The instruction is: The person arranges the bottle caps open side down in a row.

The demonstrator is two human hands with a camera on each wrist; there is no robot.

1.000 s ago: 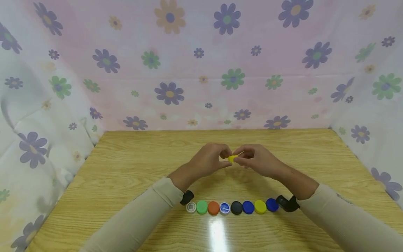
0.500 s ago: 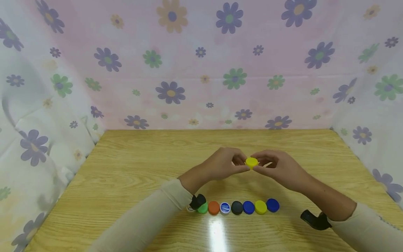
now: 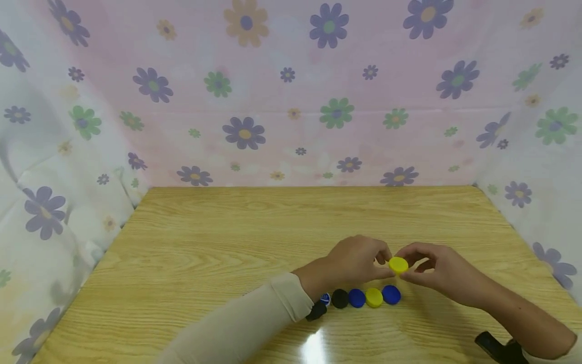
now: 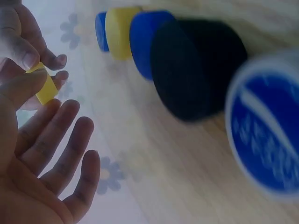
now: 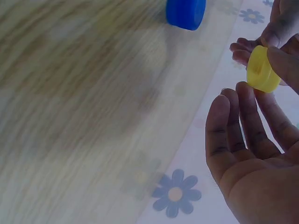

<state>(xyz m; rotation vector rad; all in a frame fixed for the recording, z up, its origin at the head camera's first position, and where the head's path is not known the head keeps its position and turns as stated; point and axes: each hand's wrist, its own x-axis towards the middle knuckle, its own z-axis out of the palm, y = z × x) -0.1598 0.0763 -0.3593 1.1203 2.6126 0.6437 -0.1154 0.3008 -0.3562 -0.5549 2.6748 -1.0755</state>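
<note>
A yellow bottle cap (image 3: 398,265) is held above the table between both hands, its round top showing in the head view. My left hand (image 3: 361,259) pinches it from the left with thumb and forefinger; in the left wrist view the other fingers (image 4: 84,140) are spread. From the right, my right hand (image 3: 447,273) pinches the same cap. Just below, a row of caps lies on the table: a blue cap (image 3: 391,294) at the right end, a second yellow cap (image 3: 374,298), another blue cap (image 3: 356,298), a black cap (image 3: 340,299) and a white-rimmed blue cap (image 3: 325,299), partly covered.
The wooden table (image 3: 218,237) ends at a flowered cloth (image 3: 273,91) behind and on both sides. My left sleeve (image 3: 245,318) and a black wrist device (image 3: 316,310) cover the row's left part. Another black device (image 3: 497,349) sits by the right wrist.
Both hands have moved right and nearer to me with the yellow cap, whose top face has turned into view. The left forearm now covers the caps at the row's left end.
</note>
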